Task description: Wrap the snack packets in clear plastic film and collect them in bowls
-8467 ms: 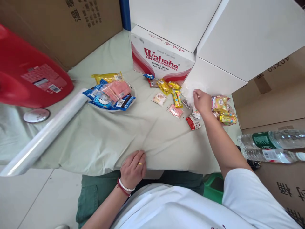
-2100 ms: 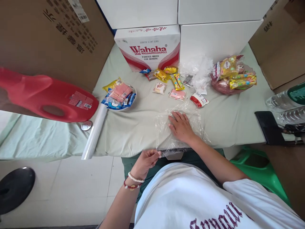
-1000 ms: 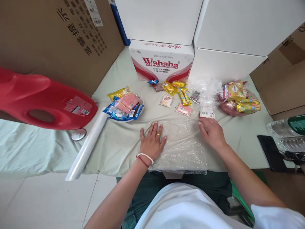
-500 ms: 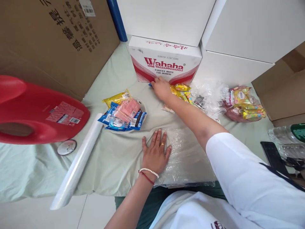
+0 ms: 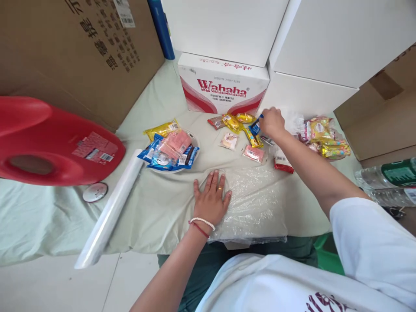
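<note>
My left hand (image 5: 211,197) lies flat with fingers spread on the tablecloth, at the edge of a clear plastic sheet (image 5: 256,201). My right hand (image 5: 273,122) reaches to the far side of the table, its fingers closed on a blue snack packet (image 5: 255,127). Close by lie yellow snack packets (image 5: 232,123), a brown packet (image 5: 216,122), a white packet (image 5: 229,141), a pink packet (image 5: 254,153) and a red and white packet (image 5: 282,162). Left of them, a white plate (image 5: 196,142) is heaped with blue packets (image 5: 188,157), pink packets (image 5: 175,144) and a yellow one.
Behind the snacks stands a Wahaha water carton (image 5: 224,86) before white boxes (image 5: 224,26). A red jug (image 5: 58,143), a round tin-like disc (image 5: 95,192) and a roll of plastic film (image 5: 110,208) are at left. Bagged snacks (image 5: 320,134) and plastic bottles (image 5: 386,175) sit at right.
My right hand has moved right, from in front of the water carton to beyond the yellow packets, with the blue packet in its fingers. My left hand stays flat on the table.
</note>
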Action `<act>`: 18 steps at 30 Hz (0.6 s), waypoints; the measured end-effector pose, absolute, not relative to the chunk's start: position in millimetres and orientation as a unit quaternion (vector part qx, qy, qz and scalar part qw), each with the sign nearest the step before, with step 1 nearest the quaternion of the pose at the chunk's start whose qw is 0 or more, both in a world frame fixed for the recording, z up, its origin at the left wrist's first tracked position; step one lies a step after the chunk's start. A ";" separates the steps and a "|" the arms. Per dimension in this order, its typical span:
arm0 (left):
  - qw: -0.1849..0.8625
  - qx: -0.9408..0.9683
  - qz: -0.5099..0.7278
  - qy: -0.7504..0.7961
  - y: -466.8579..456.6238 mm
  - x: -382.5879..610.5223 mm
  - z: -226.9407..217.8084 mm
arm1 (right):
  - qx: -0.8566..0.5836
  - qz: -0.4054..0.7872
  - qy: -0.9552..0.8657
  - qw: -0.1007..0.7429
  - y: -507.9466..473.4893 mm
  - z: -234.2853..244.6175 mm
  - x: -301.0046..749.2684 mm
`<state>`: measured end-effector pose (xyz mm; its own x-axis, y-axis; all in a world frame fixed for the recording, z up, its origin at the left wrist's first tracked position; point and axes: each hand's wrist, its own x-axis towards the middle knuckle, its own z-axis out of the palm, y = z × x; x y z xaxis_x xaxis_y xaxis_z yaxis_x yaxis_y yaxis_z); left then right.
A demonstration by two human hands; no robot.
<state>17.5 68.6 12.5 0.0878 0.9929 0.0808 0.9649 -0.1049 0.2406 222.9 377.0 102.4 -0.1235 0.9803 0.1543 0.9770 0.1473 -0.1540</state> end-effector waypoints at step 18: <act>0.073 0.730 0.096 0.673 69.0 18.1 13.5 | -0.354 -0.044 -0.931 0.079 397.2 104.2 104.4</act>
<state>18.1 69.0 13.5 0.0764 0.9962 0.0417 0.9680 -0.0841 0.2365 104.4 397.2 104.2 -0.7375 0.6518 0.1771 0.6654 0.7460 0.0256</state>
